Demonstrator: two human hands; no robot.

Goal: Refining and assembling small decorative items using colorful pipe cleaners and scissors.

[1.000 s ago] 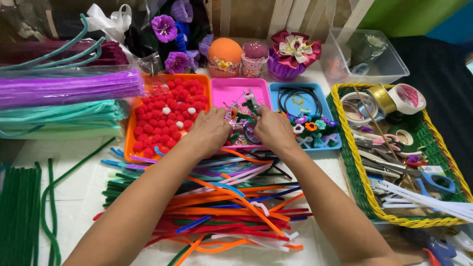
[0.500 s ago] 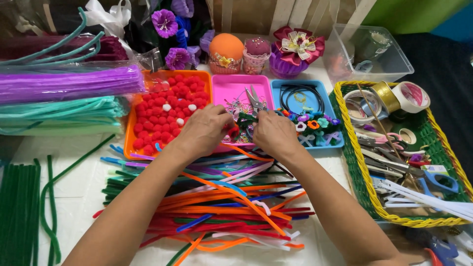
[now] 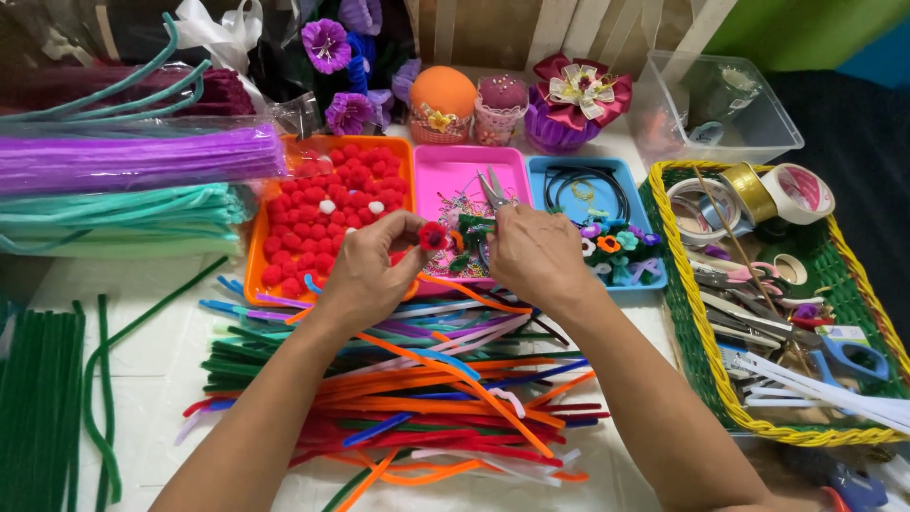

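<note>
My left hand [image 3: 374, 270] has lifted a red pompom flower [image 3: 433, 236] off the pink tray [image 3: 455, 180]; my right hand [image 3: 536, 256] seemingly pinches its green stem [image 3: 471, 230].

Both forearms reach forward from the bottom edge, converging over the pink tray [image 3: 445, 185]. The left hand [image 3: 372, 270] hovers at the tray's left edge, back up, thumb and forefinger pinched together. The right hand [image 3: 536, 254] sits over the tray's near right corner, fingers curled inward, knuckles up.
</note>
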